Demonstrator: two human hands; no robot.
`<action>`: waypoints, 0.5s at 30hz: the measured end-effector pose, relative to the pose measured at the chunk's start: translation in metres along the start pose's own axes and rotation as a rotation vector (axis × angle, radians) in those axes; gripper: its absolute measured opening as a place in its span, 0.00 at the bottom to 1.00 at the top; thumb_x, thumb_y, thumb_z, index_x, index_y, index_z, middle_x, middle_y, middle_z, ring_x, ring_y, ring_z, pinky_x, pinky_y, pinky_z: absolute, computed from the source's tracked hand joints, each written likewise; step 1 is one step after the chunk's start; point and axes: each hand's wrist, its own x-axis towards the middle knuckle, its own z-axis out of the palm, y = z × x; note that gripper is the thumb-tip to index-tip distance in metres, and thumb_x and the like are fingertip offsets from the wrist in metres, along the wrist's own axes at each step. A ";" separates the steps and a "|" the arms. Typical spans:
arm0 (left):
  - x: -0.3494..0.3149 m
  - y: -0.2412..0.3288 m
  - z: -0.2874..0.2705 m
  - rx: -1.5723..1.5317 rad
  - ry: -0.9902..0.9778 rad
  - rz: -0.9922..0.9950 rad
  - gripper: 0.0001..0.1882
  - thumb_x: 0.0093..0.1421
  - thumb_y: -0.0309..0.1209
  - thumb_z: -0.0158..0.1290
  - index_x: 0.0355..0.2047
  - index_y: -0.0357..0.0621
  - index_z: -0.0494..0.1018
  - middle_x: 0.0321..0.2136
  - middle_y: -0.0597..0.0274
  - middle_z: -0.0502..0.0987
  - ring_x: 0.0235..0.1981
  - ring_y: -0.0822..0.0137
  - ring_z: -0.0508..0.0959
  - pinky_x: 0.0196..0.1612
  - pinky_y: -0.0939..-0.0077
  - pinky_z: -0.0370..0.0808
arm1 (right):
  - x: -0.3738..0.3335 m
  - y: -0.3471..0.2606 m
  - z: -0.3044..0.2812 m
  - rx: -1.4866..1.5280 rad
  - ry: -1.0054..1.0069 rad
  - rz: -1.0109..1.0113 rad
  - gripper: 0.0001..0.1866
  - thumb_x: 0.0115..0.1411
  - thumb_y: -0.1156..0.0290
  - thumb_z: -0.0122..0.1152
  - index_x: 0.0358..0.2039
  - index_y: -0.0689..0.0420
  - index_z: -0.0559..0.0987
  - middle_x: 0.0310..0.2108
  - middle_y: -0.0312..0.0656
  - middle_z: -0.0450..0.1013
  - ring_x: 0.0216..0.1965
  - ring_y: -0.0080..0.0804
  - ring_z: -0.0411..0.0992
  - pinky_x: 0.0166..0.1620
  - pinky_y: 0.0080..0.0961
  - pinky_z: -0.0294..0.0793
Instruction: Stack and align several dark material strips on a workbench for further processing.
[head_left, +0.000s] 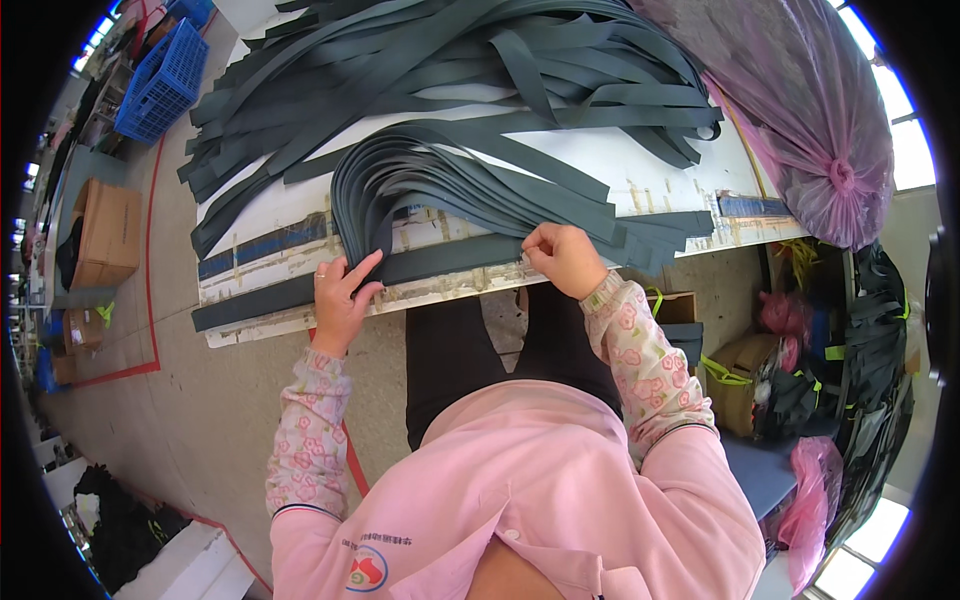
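One dark grey-green strip (pixel 440 262) lies flat along the near edge of the white work table (pixel 650 180). My left hand (pixel 342 298) rests on this strip with thumb and forefinger apart, beside the lower end of a folded bundle of similar strips (pixel 400 165). The bundle arches over, and its layered ends fan out to the right. Farther right, my right hand (pixel 565 260) is closed, thumb and forefinger pinching the flat strip at its edge, just below the bundle's ends.
A large heap of loose strips (pixel 400 55) covers the far side of the table. A filled pink plastic bag (pixel 800 110) bulges over the right corner. Below on the right are a brown sack (pixel 740 380) and hanging dark strips (pixel 875 340). Blue crates (pixel 163 80) and a cardboard box (pixel 108 235) stand left.
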 end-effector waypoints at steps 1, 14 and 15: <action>0.000 0.000 0.000 0.003 -0.003 -0.002 0.28 0.46 0.32 0.66 0.52 0.58 0.80 0.30 0.61 0.68 0.33 0.58 0.66 0.40 0.65 0.66 | -0.001 -0.003 -0.003 -0.002 0.006 0.002 0.05 0.55 0.74 0.60 0.30 0.60 0.81 0.21 0.44 0.76 0.23 0.38 0.76 0.30 0.31 0.74; -0.003 -0.003 0.000 0.004 0.006 0.060 0.22 0.53 0.23 0.60 0.50 0.52 0.80 0.33 0.58 0.70 0.34 0.57 0.67 0.42 0.66 0.67 | -0.009 -0.054 0.100 0.066 -0.375 -0.212 0.21 0.55 0.71 0.58 0.50 0.61 0.76 0.24 0.48 0.76 0.27 0.45 0.76 0.34 0.40 0.74; -0.003 -0.002 0.001 0.010 0.005 0.046 0.22 0.53 0.23 0.60 0.50 0.52 0.80 0.33 0.58 0.70 0.34 0.57 0.67 0.42 0.66 0.67 | -0.008 -0.056 0.105 0.048 -0.388 -0.265 0.25 0.54 0.71 0.58 0.54 0.62 0.73 0.26 0.49 0.77 0.29 0.46 0.76 0.35 0.40 0.74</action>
